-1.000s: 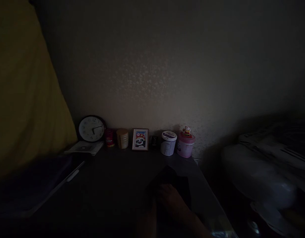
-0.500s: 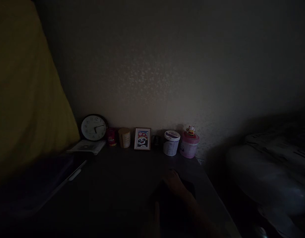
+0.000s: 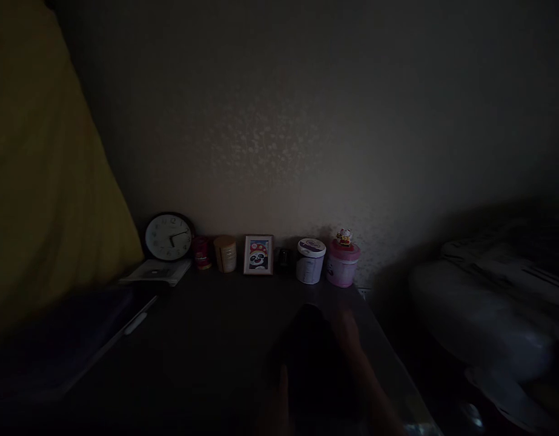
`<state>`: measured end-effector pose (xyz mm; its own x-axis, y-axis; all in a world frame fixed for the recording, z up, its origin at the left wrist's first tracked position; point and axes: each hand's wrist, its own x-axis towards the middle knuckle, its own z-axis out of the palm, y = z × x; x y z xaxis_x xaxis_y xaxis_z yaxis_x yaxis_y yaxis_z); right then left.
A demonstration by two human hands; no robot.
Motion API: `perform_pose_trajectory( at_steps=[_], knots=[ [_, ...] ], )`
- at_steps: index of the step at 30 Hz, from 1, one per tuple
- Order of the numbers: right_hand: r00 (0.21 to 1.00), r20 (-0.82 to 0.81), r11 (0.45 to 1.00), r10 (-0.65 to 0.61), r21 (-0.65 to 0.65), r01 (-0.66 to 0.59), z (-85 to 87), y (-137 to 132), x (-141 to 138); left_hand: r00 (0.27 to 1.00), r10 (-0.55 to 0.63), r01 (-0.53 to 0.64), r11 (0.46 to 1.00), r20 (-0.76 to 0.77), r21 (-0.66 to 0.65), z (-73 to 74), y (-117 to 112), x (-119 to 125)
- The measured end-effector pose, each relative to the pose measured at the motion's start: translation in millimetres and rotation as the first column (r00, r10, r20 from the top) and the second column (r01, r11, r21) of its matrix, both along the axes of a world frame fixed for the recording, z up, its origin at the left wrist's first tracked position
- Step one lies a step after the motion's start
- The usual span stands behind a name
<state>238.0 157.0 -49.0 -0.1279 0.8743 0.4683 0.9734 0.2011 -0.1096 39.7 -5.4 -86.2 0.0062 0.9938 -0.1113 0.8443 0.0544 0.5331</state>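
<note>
The scene is very dark. A black, flat-looking thing lies on the dark table, its kind too dim to make out. My right hand is at its upper right edge, blurred, with the fingers hard to separate. Low in the view, my left hand is at the black thing's lower left edge. One finger or thumb of it points up, and the rest fades into the dark. Whether either hand grips the black thing cannot be seen.
Along the wall stand a round clock, a red can, a tan container, a framed panda picture, a white-lidded tub and a pink tub topped by a figurine. A yellow curtain hangs left.
My right hand has moved right, from over the top of the black thing to its right edge. More of the black thing shows now. My left hand stays nearly in place.
</note>
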Motion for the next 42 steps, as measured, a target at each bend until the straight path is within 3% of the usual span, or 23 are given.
perform_pose_trajectory(
  at_steps=[4,7,11,18,25,28,37,42],
  knots=[
    [0.985,-0.160,0.997,-0.067,0.023,0.072,-12.6,-45.4,28.2,1.000,0.028,-0.028,0.999,-0.006,-0.018,-2.6,6.8,9.4],
    [0.949,-0.298,0.995,-0.097,-0.030,0.093,-23.3,-72.5,27.6,0.999,0.038,-0.038,0.999,-0.022,-0.013,-3.5,8.4,14.0],
    [0.884,-0.459,0.994,-0.087,-0.094,0.049,-30.2,-88.5,19.9,0.998,0.037,-0.037,0.999,-0.051,0.008,-4.6,7.0,14.2],
    [0.648,-0.750,0.977,-0.133,-0.211,-0.044,-20.4,-82.8,9.6,0.990,0.072,-0.066,0.996,-0.118,0.055,-4.0,9.4,17.5],
    [0.533,-0.846,0.964,-0.023,-0.161,-0.213,1.2,-52.0,-47.5,0.983,0.083,-0.067,0.992,-0.161,0.105,-1.4,6.4,14.2],
    [0.565,-0.825,0.952,-0.025,-0.193,-0.239,-0.5,-39.4,-72.8,0.981,0.086,-0.067,0.991,-0.174,0.115,-2.2,6.0,15.2],
    [0.898,-0.439,0.884,0.014,-0.415,-0.216,2.0,-36.6,-102.9,0.979,0.076,-0.053,0.991,-0.190,0.123,-3.7,6.6,18.2],
    [0.951,-0.307,0.863,0.035,-0.470,-0.183,4.3,-40.0,-106.6,0.979,0.070,-0.045,0.990,-0.191,0.130,-1.8,6.1,13.3]
  ],
)
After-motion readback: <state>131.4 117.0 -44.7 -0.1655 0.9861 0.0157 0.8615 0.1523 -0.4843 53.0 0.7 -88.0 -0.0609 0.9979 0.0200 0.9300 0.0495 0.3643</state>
